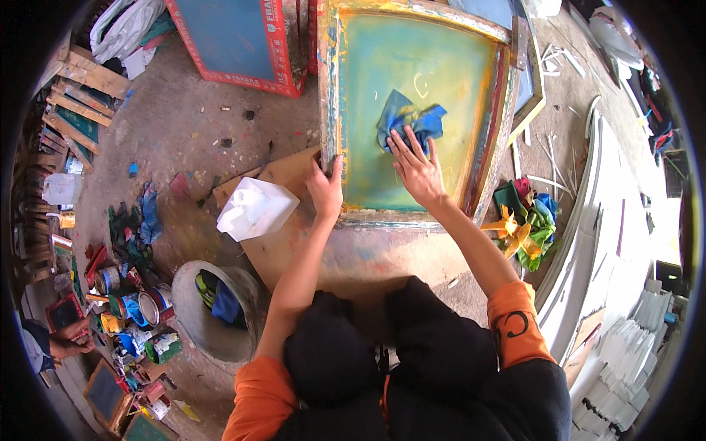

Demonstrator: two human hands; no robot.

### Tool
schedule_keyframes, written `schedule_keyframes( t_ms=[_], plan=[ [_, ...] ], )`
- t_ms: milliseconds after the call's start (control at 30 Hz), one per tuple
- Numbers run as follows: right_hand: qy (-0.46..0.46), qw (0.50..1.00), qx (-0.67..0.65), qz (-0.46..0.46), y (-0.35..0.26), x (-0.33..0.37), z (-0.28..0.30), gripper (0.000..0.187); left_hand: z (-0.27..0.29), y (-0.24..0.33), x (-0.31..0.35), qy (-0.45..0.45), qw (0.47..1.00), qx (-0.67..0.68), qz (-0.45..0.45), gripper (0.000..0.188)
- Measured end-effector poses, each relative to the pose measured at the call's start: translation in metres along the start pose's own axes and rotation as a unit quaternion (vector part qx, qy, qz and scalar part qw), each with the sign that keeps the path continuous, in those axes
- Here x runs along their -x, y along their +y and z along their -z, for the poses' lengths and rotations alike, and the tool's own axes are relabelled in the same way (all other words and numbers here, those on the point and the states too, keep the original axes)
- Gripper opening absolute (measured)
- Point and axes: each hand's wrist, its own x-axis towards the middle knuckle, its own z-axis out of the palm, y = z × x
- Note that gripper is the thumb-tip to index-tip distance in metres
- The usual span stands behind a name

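Observation:
In front of me leans a silkscreen frame [329, 103], its wooden edges crusted with paint and its mesh [412, 59] green and yellow. My left hand [326, 187] grips the lower left side of this frame, fingers curled behind the wood. With fingers stretched out, my right hand [419, 167] presses a crumpled blue cloth [408, 121] flat against the mesh near the middle. A whitish plastic jug [257, 209] stands just left of my left hand, on a brown cardboard sheet [276, 253].
Red-edged blue screen [239, 40] leans at the back. Colourful rags [526, 228] lie right of the frame. At left are a round bin [195, 331] with cloth inside and several paint cans [151, 305]. Long white strips [588, 206] run along the right. A person's hand [70, 342] shows far left.

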Motion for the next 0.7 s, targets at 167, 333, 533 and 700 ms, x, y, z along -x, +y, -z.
schedule_keyframes(
  t_ms=[167, 333, 533, 700],
  plan=[
    [0.088, 0.992, 0.054, -0.069, 0.009, -0.060, 0.011, 0.044, 0.002, 0.008, 0.001, -0.017, 0.999, 0.033, 0.037, 0.041],
    [-0.001, 0.998, -0.027, -0.054, -0.014, 0.011, -0.014, 0.046, -0.001, 0.005, -0.001, -0.012, 0.999, 0.035, 0.024, 0.040],
    [0.091, 0.992, 0.044, -0.074, 0.011, -0.047, 0.007, 0.043, 0.000, 0.009, 0.001, -0.013, 0.999, 0.040, 0.030, 0.039],
    [0.150, 0.982, -0.010, -0.112, 0.034, -0.084, 0.011, 0.041, 0.003, 0.010, 0.000, -0.024, 0.998, 0.041, 0.030, 0.039]
  ],
)
